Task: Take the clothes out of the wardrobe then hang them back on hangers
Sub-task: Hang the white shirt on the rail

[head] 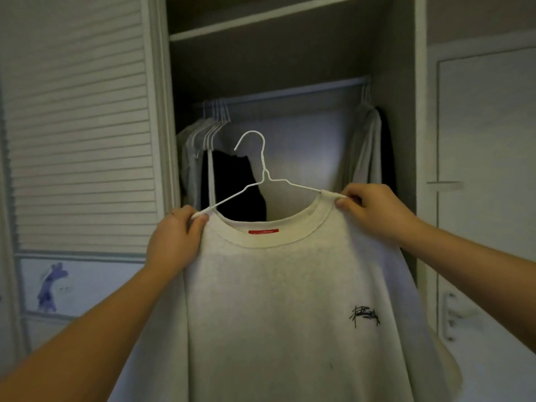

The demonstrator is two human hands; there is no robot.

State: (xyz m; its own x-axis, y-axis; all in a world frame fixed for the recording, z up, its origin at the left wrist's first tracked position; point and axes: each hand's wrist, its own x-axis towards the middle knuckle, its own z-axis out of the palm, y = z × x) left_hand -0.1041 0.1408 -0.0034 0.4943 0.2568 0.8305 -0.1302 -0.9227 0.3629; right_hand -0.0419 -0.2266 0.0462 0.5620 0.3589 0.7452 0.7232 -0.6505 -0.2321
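Both hands up at open wardrobe (406, 140): left hand (174, 242) and right hand (374, 211) each pinch a shoulder of pale grey sweatshirt (275, 300), which sits on white wire hanger (262, 169), below the rail (290, 91).

Sweatshirt (290, 300) — matt fleecy cloth; hanger (262, 169) — thin white-coated wire.

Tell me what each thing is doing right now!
Sweatshirt, held up, hanger arms inside its neck.
Hanger, off the rail, hook pointing up.
Left grip, pinching the sweatshirt's shoulder.
Right grip, pinching the other shoulder.
Wardrobe, open.
Rail, carrying hung clothes at both ends.
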